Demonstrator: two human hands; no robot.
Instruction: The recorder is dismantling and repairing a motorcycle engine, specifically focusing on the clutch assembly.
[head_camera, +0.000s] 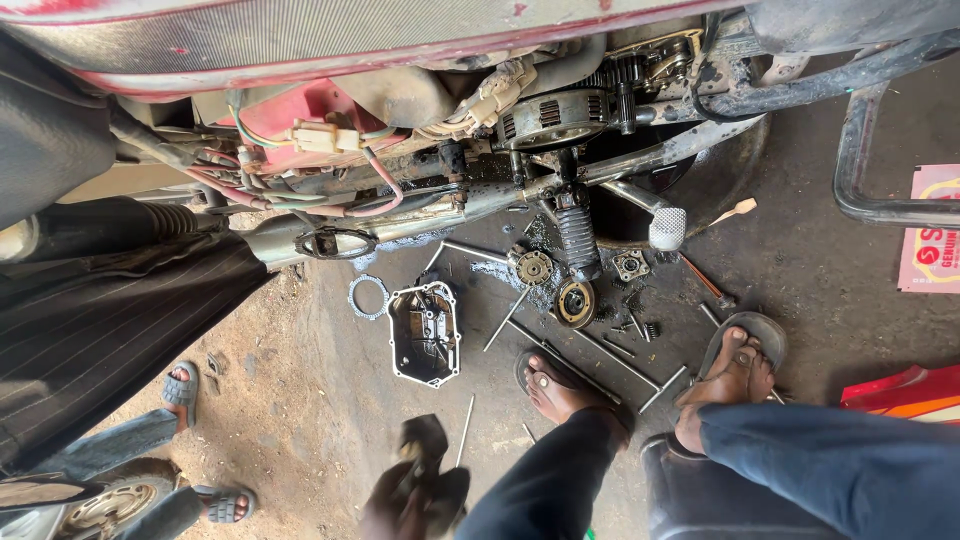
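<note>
Head view: left hand (400, 505) is blurred at the bottom edge, closed around a dark, greasy part (430, 470) held low above the dirt floor (300, 400); the part's kind cannot be told. Right hand is out of view. Engine cover (425, 333) lies open-side up just ahead, a ring gasket (367, 296) beside it, long bolts (505, 320) and gears (575, 302) scattered near the sandalled feet (735, 375), apparently laid within reach under the opened motorcycle engine (560, 115).

1 engine cover (425, 335), 1 ring gasket (367, 296), 2 round gears (533, 267) (575, 303), approx. 6 long bolts (507, 319).
</note>
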